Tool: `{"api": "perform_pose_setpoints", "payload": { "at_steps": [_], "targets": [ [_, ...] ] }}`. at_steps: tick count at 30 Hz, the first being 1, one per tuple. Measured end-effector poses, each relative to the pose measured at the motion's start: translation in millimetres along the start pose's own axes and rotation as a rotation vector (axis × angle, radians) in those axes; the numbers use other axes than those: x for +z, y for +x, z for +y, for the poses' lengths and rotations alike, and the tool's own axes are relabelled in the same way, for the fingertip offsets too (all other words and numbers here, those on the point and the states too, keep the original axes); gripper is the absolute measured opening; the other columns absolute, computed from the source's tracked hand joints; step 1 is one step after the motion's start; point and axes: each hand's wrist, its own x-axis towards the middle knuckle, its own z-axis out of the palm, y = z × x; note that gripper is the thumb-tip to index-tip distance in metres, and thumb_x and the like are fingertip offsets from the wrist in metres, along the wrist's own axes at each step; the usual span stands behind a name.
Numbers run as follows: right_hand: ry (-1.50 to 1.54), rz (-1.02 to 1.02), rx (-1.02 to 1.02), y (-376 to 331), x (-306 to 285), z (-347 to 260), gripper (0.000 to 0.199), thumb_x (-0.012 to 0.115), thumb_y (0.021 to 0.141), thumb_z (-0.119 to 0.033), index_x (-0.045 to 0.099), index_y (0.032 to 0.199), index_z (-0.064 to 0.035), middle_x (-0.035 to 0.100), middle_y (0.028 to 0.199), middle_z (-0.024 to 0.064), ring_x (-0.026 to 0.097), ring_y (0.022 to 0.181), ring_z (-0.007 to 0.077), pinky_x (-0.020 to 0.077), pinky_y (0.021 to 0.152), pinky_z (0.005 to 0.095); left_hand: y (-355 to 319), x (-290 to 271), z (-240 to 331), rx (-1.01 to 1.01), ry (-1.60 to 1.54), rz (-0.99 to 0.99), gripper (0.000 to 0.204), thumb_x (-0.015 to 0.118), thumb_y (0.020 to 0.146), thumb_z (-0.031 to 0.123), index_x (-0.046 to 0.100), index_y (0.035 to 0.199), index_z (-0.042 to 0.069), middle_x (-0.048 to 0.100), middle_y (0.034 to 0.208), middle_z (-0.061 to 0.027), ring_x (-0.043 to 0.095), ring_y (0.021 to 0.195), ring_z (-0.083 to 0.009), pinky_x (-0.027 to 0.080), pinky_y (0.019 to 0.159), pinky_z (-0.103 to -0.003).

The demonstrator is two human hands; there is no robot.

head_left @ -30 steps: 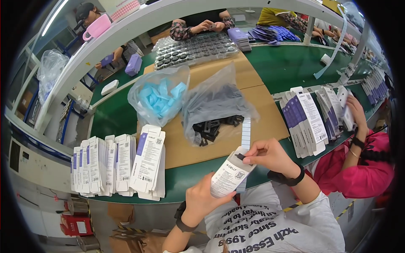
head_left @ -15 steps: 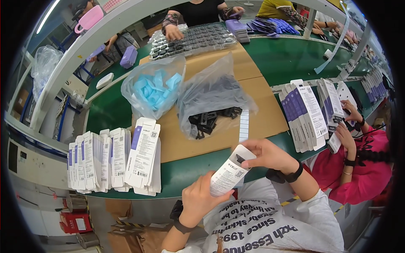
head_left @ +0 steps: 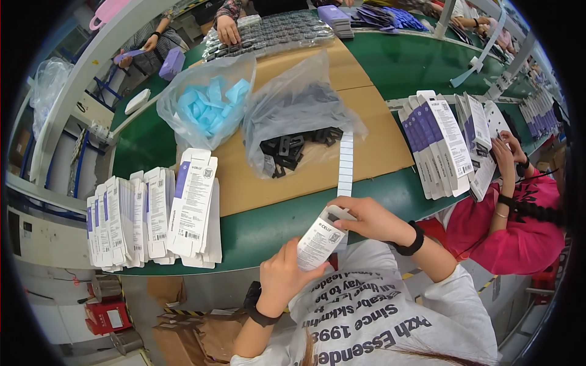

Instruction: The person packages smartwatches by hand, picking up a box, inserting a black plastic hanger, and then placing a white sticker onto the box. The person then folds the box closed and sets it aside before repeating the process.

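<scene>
Shirt (head_left: 455, 326): wht/lt-gry, loose fit; multiple rows of blk lettering (head_left: 377, 314) on front, inverted as seen in head view. R sleeve (head_left: 455, 290): short, plain, same col., ends approx. at elbow. L hand (head_left: 282, 274) & R hand (head_left: 366, 216): bare. L strap (head_left: 262, 315): blk, flat, fitted round wrist, w/ bulkier blk pc. (head_left: 251, 294) adj. R strap (head_left: 417, 237): blk, round wrist. Hair (head_left: 308, 349): few loose strands, lower edge of view.
</scene>
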Motion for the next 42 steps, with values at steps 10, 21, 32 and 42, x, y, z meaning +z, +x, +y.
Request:
{"api": "perform_pose_setpoints", "payload": {
  "at_steps": [10,21,32,42],
  "targets": [
    [0.35,-0.269,-0.037,-11,-10,3,0.045,0.067,0.088,0.003,0.058,0.132,0.0017,0.066,0.122,0.0094,0.06,0.113,0.0171,0.0466,0.101,0.0329,-10,-5,1,0.05,-0.054,0.033,0.068,0.089,0.06,0.049,0.062,0.102,0.003,0.068,0.076,-0.0103,0.068,0.059,-0.0251,0.055,0.053,-0.034],
    [0.014,-0.068,-0.14,-13,3,13,0.035,0.066,0.089,-0.002,0.064,0.124,-0.0042,0.066,0.116,0.0105,0.063,0.102,0.0198,0.0491,0.092,0.0322,-17,-4,8,0.018,-0.056,-0.009,0.069,0.089,0.06,0.05,0.062,0.102,0.003,0.068,0.078,-0.0101,0.068,0.061,-0.0251,0.055,0.052,-0.034],
    [-0.312,0.488,-0.307,-40,40,55,0.023,0.074,0.082,-0.008,0.069,0.105,-0.0056,0.065,0.107,0.01,0.065,0.087,0.0287,0.0515,0.082,0.0373,-42,-17,-10,-0.65,-0.462,0.013,0.056,0.095,0.06,0.015,0.064,0.102,-0.004,0.074,0.091,-0.0113,0.069,0.078,-0.0147,0.056,0.074,-0.031],
    [-0.676,0.632,-0.543,-51,72,97,0.016,0.079,0.074,-0.01,0.071,0.088,-0.0089,0.07,0.105,0.0043,0.065,0.112,0.0277,0.0505,0.1,0.0456,-48,6,-17,-0.715,-0.871,0.147,0.056,0.093,0.06,0.004,0.062,0.106,-0.003,0.072,0.097,-0.0095,0.068,0.085,-0.0149,0.055,0.077,-0.029]
  ]
}}
